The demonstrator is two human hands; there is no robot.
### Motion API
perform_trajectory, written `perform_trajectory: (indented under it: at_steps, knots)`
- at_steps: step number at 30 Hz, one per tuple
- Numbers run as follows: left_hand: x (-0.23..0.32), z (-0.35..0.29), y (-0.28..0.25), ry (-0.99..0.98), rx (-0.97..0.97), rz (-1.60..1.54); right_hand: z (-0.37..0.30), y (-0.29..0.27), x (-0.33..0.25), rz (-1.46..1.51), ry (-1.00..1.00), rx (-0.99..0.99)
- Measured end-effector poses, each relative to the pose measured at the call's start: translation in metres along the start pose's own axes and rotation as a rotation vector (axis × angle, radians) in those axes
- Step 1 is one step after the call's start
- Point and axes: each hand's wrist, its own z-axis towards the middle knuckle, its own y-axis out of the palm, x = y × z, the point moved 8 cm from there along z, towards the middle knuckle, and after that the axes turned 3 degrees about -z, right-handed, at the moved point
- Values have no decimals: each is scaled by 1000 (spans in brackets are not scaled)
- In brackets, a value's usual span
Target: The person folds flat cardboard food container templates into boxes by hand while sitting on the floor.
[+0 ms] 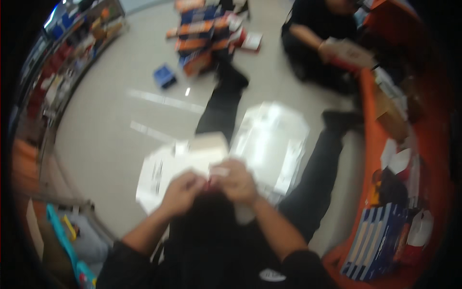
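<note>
Mid-frame, my left grip (186,191) and right grip (237,183) pinch a blurred red piece (208,184), seemingly unfinished, with white packaging (161,172) lying flat left of centre.

From the head, the fisheye looks down on a nearby carton (169,166)

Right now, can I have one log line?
left hand, right hand: close together | between them: small blurred red item | nearby: flat white cardboard-like sheet
</note>
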Motion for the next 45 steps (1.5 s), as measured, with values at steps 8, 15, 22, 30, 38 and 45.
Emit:
perform_trajectory:
  at_steps: [8, 15, 22, 30, 38, 45]
  knots:
    - [12, -6, 1, -278, -99, -296, 13, 5, -4, 59, 112, -219]
    - [75, -34, -28, 381, -138, 656, 4, -33, 24, 163, 401, -33]
    - [72, -28, -32, 253, 118, 589, 11, -15, 4, -6, 264, -122]
    - [71, -26, -24, 261, 211, 850, 10, 9, -28, -56, 97, -133]
    - [70, -28, -1, 430, 163, 839, -1, 18, -32, -93, 62, -82]
    - [105, -22, 11, 576, 234, 641, 24, -24, -44, -158, 266, 34]
